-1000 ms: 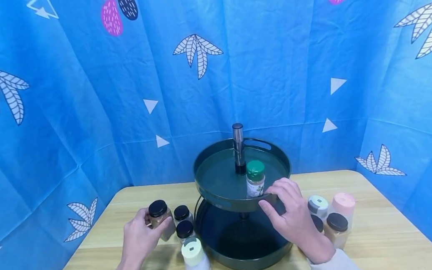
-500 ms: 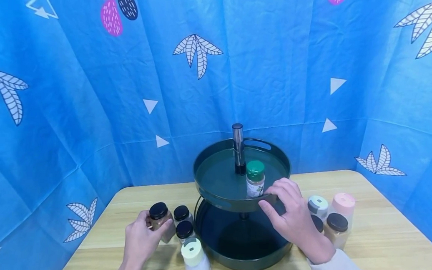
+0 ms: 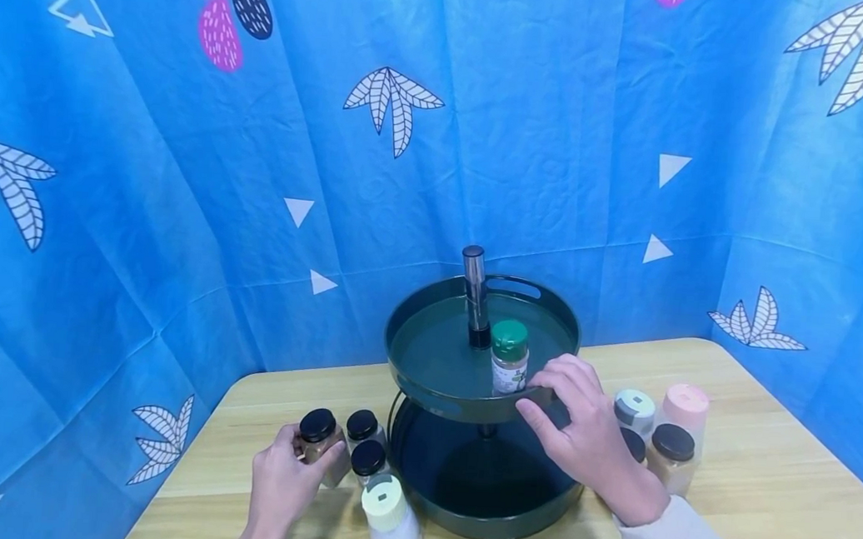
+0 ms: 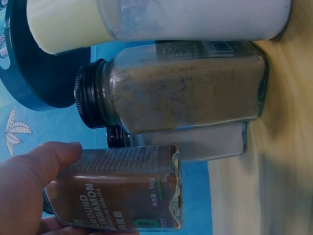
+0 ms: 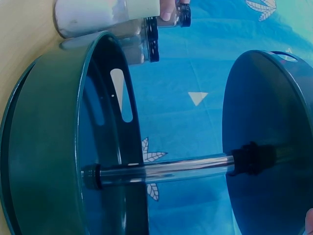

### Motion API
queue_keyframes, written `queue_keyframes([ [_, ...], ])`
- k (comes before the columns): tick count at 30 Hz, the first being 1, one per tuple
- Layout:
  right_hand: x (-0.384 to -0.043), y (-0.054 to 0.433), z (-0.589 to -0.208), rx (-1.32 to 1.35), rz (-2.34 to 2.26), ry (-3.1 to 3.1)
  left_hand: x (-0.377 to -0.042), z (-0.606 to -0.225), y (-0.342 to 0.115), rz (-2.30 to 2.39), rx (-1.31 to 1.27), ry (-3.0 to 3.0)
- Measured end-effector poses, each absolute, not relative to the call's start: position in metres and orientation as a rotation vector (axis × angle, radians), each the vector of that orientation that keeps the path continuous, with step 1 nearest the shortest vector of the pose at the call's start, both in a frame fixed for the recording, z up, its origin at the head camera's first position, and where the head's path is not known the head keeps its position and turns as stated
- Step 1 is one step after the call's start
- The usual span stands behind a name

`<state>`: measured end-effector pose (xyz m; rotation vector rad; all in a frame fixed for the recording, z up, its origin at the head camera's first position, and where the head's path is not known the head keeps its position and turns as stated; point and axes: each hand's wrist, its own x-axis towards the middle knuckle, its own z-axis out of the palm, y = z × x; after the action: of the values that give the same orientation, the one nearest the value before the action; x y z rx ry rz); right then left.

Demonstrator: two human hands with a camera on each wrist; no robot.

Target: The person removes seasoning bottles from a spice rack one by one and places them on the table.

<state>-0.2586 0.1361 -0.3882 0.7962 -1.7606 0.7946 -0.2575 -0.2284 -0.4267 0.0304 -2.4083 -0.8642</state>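
Note:
My left hand grips a ground cinnamon jar with a black lid. In the left wrist view the jar's base hangs off the tabletop, slightly tilted. Beside it stand two black-lidded spice jars and a white-filled shaker with a pale yellow cap. My right hand holds the front right rim of the upper tray of a dark green two-tier stand, thumb outside and fingers over the edge. Close to those fingertips, a green-capped spice bottle stands upright on that tray.
The lower tray sits on the wooden table, joined to the upper one by a metal post. Right of the stand are a pink-capped bottle, a grey-and-white-capped one and black-lidded jars. Blue patterned cloth hangs behind.
My left hand has lowered the cinnamon jar a little and shifted it slightly right. The right hand and the stand have stayed in place.

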Motion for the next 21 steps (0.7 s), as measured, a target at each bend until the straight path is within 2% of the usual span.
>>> queue_keyframes([
  [21,-0.256,0.137,-0.387,0.767,0.833,-1.821,-0.261,-0.442,-0.229,-0.886,0.016,-2.419],
])
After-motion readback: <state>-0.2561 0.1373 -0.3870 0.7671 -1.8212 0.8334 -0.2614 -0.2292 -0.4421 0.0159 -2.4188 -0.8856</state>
